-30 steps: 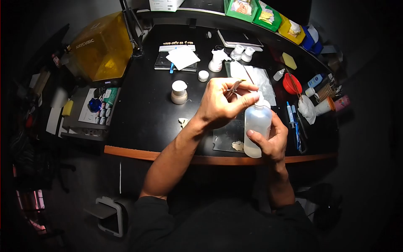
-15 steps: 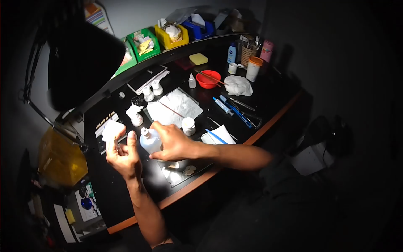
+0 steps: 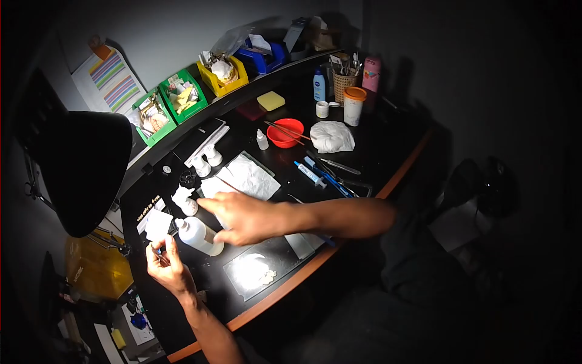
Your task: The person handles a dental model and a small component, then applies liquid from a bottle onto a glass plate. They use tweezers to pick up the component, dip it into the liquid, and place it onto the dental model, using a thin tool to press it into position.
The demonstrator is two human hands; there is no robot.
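My right hand (image 3: 245, 219) stretches above the table with its fingers apart. Its index finger points left near a small white bottle (image 3: 185, 201) topped with white tissue. Just below that hand leans a larger translucent white squeeze bottle (image 3: 199, 235) in view, its base near my thumb. My left hand (image 3: 171, 272) pinches thumb and fingers together; a small dark bluish thing shows between them, and I cannot tell what it is. Past those fingertips is a white square pad (image 3: 159, 223), beside a shade guide (image 3: 148, 209) of tooth-coloured tabs.
A glossy slab (image 3: 242, 280) with a pale lump lies near the wooden front edge. White tissue (image 3: 248, 176), a red bowl (image 3: 285, 134) with brushes, a syringe (image 3: 310, 174) and crumpled cloth (image 3: 332, 137) lie farther back. A black lamp (image 3: 79, 170) overhangs the left side.
My right hand has let go of the squeeze bottle and reaches past it toward the back. My left hand's fingers have closed into a pinch. The whole view has shifted.
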